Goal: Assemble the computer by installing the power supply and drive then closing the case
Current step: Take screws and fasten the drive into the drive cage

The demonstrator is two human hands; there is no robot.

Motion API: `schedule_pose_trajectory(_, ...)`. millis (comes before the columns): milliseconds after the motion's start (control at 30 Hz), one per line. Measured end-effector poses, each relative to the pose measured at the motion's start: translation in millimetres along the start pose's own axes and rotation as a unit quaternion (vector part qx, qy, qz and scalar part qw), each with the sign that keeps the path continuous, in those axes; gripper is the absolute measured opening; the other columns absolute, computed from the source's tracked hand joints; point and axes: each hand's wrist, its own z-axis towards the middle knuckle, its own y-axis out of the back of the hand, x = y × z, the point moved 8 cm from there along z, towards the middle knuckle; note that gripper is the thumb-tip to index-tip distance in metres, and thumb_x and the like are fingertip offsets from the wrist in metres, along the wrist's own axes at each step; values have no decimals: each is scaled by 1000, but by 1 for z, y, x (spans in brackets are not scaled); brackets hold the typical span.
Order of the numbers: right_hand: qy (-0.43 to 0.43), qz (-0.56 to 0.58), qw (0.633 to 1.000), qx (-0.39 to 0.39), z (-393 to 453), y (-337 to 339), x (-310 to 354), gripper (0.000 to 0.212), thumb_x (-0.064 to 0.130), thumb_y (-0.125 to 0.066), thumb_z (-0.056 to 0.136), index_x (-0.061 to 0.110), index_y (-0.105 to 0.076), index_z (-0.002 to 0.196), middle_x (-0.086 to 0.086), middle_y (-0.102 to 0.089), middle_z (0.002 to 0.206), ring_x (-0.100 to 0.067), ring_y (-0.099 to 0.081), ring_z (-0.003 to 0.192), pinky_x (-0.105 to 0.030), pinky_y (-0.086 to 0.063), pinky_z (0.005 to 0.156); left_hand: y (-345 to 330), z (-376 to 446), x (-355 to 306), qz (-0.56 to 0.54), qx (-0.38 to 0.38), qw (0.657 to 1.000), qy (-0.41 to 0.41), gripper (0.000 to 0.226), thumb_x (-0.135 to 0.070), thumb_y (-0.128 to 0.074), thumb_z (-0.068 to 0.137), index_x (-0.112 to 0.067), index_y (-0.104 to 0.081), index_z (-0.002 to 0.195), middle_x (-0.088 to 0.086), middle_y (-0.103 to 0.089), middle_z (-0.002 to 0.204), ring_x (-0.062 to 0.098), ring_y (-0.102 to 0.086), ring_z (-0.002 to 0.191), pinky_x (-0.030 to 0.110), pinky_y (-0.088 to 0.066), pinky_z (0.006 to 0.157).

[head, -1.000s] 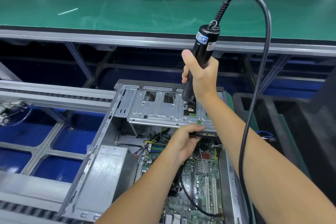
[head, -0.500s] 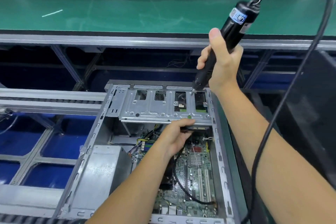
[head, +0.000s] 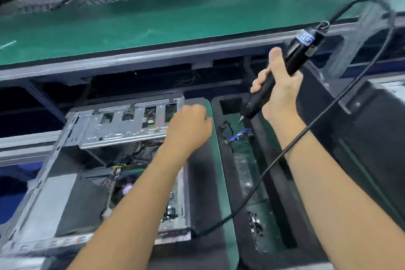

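1. While gripping the driver [head: 282, 76] in the right hand [head: 281, 92], hovering right of the case [head: 72, 138].
2. Curling the left hand [head: 190, 125], seemingly empty, over the case's right edge.
3. Risking the cord [head: 291, 144] snagging.

The electric screwdriver [head: 287, 72] is black with a blue-and-white label near its top, trailing a black cord [head: 328, 107]. The computer case [head: 72, 144] is bare silver-grey metal around a green motherboard [head: 173, 201]. The conveyor belt [head: 135, 19] is plain green. A blue cable [head: 242, 133] lies in the black tray [head: 228, 182].
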Motion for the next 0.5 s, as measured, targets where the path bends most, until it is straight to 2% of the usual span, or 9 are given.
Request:
schedule_pose_trajectory(100, -14, -9, 1000, 12, -17, 55, 7, 33, 31, -78, 74, 19, -52, 60, -5, -46, 49, -20, -40, 38, -28, -38, 45, -74, 1, -70, 44, 143, 988, -46, 14, -14, -55, 86, -3, -62, 88, 16, -61, 90, 33, -58, 84, 37, -47, 67)
schedule_pose_trajectory(200, -26, -34, 999, 19, -34, 99, 2, 34, 28, -76, 76, 20, -50, 56, -6, -46, 46, -21, -41, 37, -29, -38, 48, -143, -12, -98, 102, 244, 963, -46, 13, -2, -46, 84, -1, -56, 93, 17, -59, 99, 33, -57, 78, 34, -43, 64)
schedule_pose_trajectory(267, -43, -43, 998, 18, -42, 120, -7, 35, 28, -75, 77, 21, -49, 54, -8, -45, 46, -21, -41, 38, -30, -39, 50, -178, -20, -98, 109, 282, 953, -30, 14, 0, -44, 84, -2, -54, 92, 18, -59, 104, 35, -61, 87, 33, -44, 66)
schedule_pose_trajectory(367, -71, -72, 994, 31, -53, 134, -28, 38, 31, -74, 77, 20, -49, 51, -9, -46, 45, -23, -41, 40, -30, -40, 52, -215, -36, -86, 97, 316, 944, -14, 12, -4, -46, 85, -3, -53, 95, 18, -60, 108, 34, -61, 91, 34, -47, 70)
schedule_pose_trajectory(433, -98, -78, 991, 45, -61, 137, -45, 36, 33, -75, 76, 18, -51, 55, -10, -46, 46, -23, -42, 39, -29, -39, 49, -236, -53, -83, 110, 343, 932, -39, 13, -12, -49, 89, -4, -57, 96, 15, -62, 107, 32, -61, 88, 33, -47, 70)
schedule_pose_trajectory(500, -119, -81, 988, 58, -66, 139, -59, 34, 34, -76, 76, 14, -53, 60, -10, -46, 48, -22, -42, 38, -27, -39, 46, -251, -70, -87, 158, 350, 917, -104, 16, -15, -46, 90, -9, -61, 90, 13, -65, 102, 31, -59, 82, 34, -47, 72)
